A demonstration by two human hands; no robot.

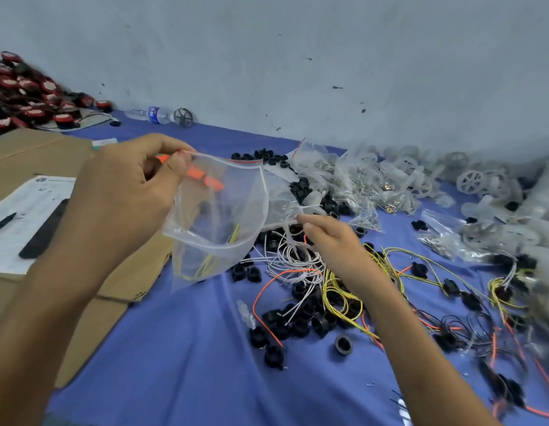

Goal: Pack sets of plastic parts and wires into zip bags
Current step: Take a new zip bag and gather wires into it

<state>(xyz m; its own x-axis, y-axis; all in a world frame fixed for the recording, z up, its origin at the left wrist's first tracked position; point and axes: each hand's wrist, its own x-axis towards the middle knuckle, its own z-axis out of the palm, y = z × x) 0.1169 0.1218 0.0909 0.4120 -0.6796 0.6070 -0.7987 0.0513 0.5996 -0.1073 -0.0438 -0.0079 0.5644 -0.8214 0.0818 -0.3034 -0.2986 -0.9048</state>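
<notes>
Left hand [125, 192]: fingers pinching open bag [224, 210] rim. Yellow wire [233, 238] inside. Right hand [328, 241]: fingertips pinching white wire [293, 241] beside bag.

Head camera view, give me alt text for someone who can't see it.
A person's left hand holds a clear zip bag open, yellow wire already inside, while the right hand pinches white wire from a tangle beside it. Black plastic parts and coloured wires litter the blue cloth.

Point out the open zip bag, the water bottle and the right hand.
zip bag [224, 210]: head view, clear side wall.
water bottle [156, 114]: head view, blue label.
right hand [327, 238]: head view, back of the hand.
</notes>
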